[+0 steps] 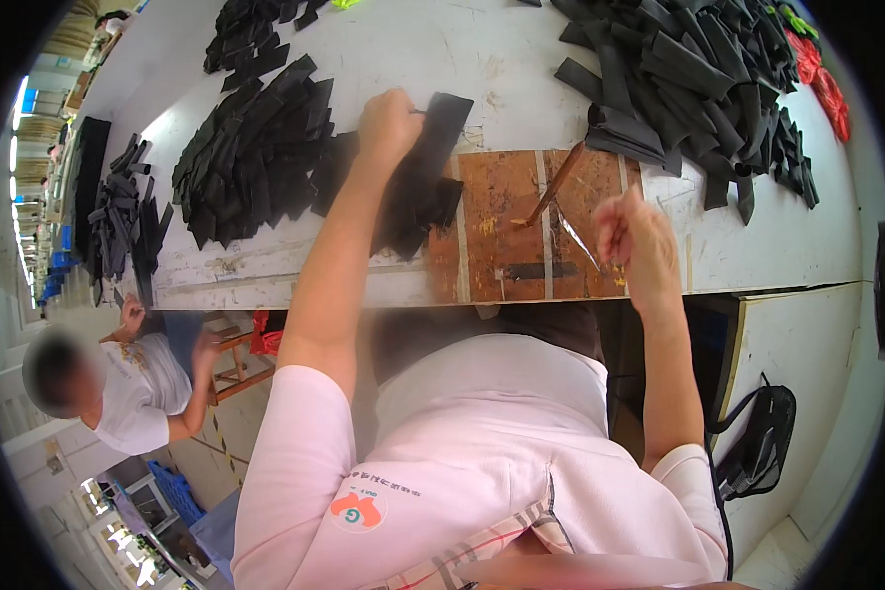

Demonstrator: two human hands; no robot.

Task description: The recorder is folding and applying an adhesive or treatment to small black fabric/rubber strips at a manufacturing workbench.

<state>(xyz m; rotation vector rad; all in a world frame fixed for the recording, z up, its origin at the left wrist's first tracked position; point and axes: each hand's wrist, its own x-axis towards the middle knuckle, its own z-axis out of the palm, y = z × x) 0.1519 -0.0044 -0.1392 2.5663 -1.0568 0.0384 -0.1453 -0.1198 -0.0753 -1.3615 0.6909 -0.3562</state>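
Note:
My left hand (388, 126) is closed, its thumb side against a dark fabric strip (445, 120) that it grips above other dark pieces. Just to its left lies a broad heap of dark fabric pieces (256, 152). My right hand (636, 241) is raised over the right side of a worn brown board (487, 221), fingers curled together. Beside those fingertips shows a thin shiny blade-like piece (578, 243); whether the hand holds it cannot be made out. A brown stick (558, 187) slants across the board, its upper end near a folded dark strip (624, 135).
A large pile of dark strips (698, 74) covers the far right of the white table (383, 39), beside red plastic bags (828, 88). More strips (123, 202) lie at the left. Another person (138, 383) sits to the left, and a black bag (762, 442) hangs at the right.

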